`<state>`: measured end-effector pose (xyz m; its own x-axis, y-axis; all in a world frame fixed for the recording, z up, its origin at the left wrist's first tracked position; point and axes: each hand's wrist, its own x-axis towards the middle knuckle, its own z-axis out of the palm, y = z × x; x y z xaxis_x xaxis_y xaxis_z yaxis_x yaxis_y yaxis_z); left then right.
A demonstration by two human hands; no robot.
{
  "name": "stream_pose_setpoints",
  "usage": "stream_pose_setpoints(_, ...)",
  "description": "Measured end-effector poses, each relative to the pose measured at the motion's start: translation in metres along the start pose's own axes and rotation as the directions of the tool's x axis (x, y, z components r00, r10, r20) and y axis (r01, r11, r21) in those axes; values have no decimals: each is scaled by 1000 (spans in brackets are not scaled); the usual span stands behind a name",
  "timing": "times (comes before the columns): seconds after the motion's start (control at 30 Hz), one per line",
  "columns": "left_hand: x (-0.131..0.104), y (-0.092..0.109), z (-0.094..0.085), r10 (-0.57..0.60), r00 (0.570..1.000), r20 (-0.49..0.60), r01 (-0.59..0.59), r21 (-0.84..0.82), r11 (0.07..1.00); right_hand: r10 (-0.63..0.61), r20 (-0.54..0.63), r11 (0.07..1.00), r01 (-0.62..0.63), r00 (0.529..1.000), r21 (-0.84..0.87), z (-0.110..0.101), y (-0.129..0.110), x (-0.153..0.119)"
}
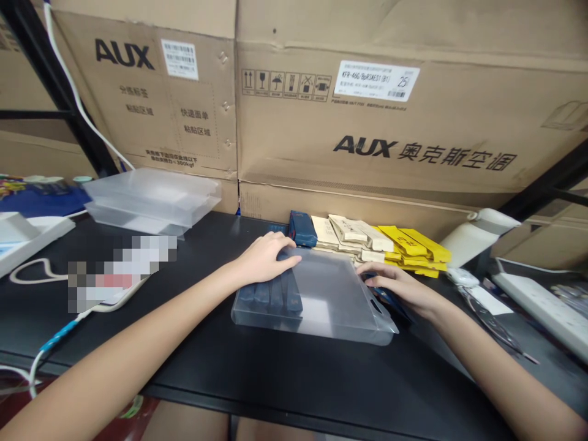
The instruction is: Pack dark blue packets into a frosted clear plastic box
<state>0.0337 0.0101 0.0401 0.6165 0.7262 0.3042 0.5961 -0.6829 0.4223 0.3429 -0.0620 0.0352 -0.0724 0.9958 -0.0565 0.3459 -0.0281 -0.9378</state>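
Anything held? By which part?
Left hand is on the clear box at its far left corner, grip unclear. Right hand is by a dark blue packet at the box's right end; hold unclear.

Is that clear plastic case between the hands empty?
Partly filled: dark blue packets show through the left part of the clear plastic case; its middle looks bare.

The clear box (pixel 331 288) is thin transparent plastic, smooth and glossy, with bright reflections on its upper face. Beneath it, the tabletop (pixel 193 361) presents a smooth black satin finish. Behind it, cream packets (pixel 342 229) appear matt and paper-like; yellow packets (pixel 413 244) show slight sheen. Farther behind it, cartons (pixel 413 37) are matt brown cardboard. Left of it, containers (pixel 151 190) are translucent plastic, slightly cloudy.
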Motion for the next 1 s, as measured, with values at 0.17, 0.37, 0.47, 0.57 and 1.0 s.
stream_pose_setpoints(0.17, 0, 1, -1, 0, 1000, 1, 0, -4, 1000, 133, -36, 982, -127, 990, 141, 2, 3, 1)
stream_pose_setpoints(0.37, 0, 2, -2, -5, 1000, 4, 5, -6, 1000, 162, -116, 913, -104, 980, 395, -7, 6, 11)
stream_pose_setpoints(0.47, 0, 1, -1, 0, 1000, 0, 0, -6, 1000, 146, -203, 907, -48, 968, 419, -12, 1, 11)
stream_pose_setpoints(0.57, 0, 0, -1, 3, 1000, 3, -3, -3, 1000, 140, -282, 896, 0, 949, 444, -11, -7, 7)
stream_pose_setpoints(1.0, 0, 2, -1, 1, 1000, 4, -1, -3, 1000, 78, -184, 851, 31, 980, 525, -12, -17, 0)
